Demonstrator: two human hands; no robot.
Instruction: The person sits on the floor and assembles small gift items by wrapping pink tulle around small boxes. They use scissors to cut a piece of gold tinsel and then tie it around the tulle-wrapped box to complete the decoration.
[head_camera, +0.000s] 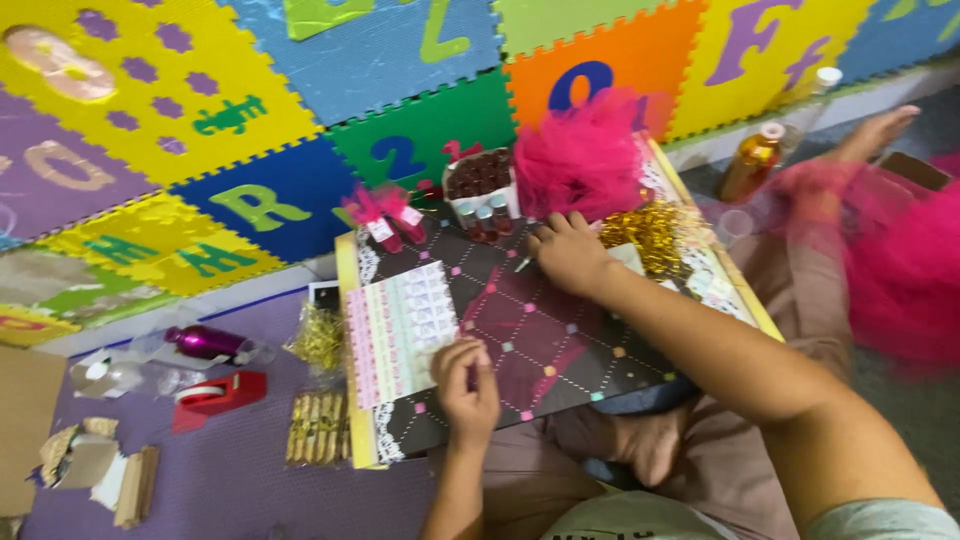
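Note:
I sit cross-legged with a board (560, 330) covered in dark diamond-patterned paper across my lap. My left hand (468, 385) is closed on a small thin thing at the near left of the board, beside a pastel patterned sheet (400, 330); what it pinches is too small to tell. My right hand (568, 252) rests knuckles-up at the board's far edge, fingers curled over a small silvery object (524, 263). Just beyond it lie a pink tulle puff (585, 160) and gold tinsel (650, 232).
A white tub of dark pieces (480, 180), small vials (485, 220) and pink-bowed vials (385, 215) sit at the board's far side. On the purple mat to the left: a red tape dispenser (220, 395), a purple bottle (205, 342), gold packets (318, 428). An amber bottle (752, 160) stands right.

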